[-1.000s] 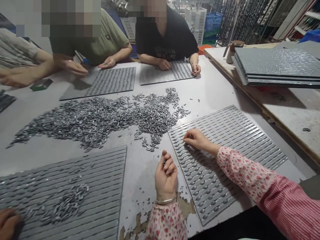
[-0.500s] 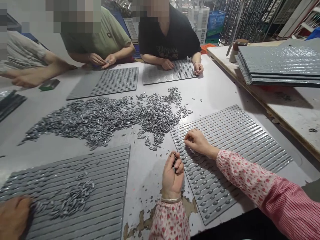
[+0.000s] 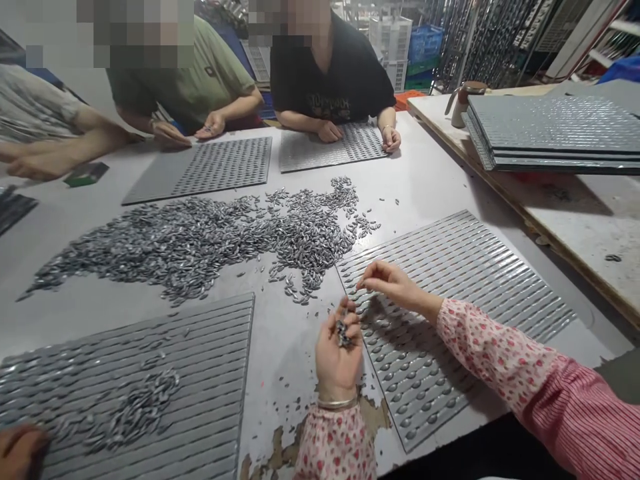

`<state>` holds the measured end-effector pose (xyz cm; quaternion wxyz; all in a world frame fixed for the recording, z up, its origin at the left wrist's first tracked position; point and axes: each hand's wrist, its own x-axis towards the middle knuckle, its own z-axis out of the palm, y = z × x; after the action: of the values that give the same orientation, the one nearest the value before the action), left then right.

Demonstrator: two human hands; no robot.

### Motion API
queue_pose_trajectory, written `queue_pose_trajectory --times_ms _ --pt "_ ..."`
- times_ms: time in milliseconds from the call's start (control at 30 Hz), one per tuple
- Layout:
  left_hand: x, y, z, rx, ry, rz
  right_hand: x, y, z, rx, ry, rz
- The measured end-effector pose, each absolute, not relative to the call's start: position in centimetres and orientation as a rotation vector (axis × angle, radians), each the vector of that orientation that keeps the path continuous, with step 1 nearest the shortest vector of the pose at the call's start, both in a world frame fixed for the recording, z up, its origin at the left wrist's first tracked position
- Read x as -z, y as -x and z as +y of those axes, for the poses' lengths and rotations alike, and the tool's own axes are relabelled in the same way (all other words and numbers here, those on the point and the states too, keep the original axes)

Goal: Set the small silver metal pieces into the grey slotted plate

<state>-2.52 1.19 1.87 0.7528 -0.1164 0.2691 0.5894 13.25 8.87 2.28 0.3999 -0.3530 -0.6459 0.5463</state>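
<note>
A few small grey metal pieces [image 3: 343, 331] lie in the cupped left hand [image 3: 338, 357], fingers curled loosely around them. The right hand [image 3: 395, 285], fingertips pinched together, hovers over the grooved tray [image 3: 480, 280], whose near rows hold seated pieces. A loose heap [image 3: 200, 237] covers the bench [image 3: 430, 183].

Left hand [image 3: 339, 357] palm-up, fingers curled in a loose cup, thumb pressed toward the fingertips; metal bangle at the wrist, floral sleeve below. Right hand [image 3: 391, 283] raised, palm down, thumb and index pinched together (whether anything sits in the pinch is too small to tell). Right forearm stretches in from lower right, floral cuff over pink striped sleeve.
</note>
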Motion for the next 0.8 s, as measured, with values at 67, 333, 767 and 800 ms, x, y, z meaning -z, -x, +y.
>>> queue_pose_trajectory --times_ms 67,333,767,800 --pt "-2.0 3.4 1.4 -1.396 0.372 0.514 -2.0 -14.6 10.0 -1.323 1.032 -1.598" --pt "-1.4 3.2 1.1 -1.372 0.276 0.575 -1.2 -17.0 11.7 -0.938 1.386 -2.102" --pt "-0.9 1.8 0.9 -1.337 0.071 0.747 -1.9 -15.4 10.1 -0.814 1.210 -2.177" --pt "-0.9 1.7 0.8 -1.339 0.058 0.758 -2.4 -14.9 9.6 -0.969 1.119 -2.123"
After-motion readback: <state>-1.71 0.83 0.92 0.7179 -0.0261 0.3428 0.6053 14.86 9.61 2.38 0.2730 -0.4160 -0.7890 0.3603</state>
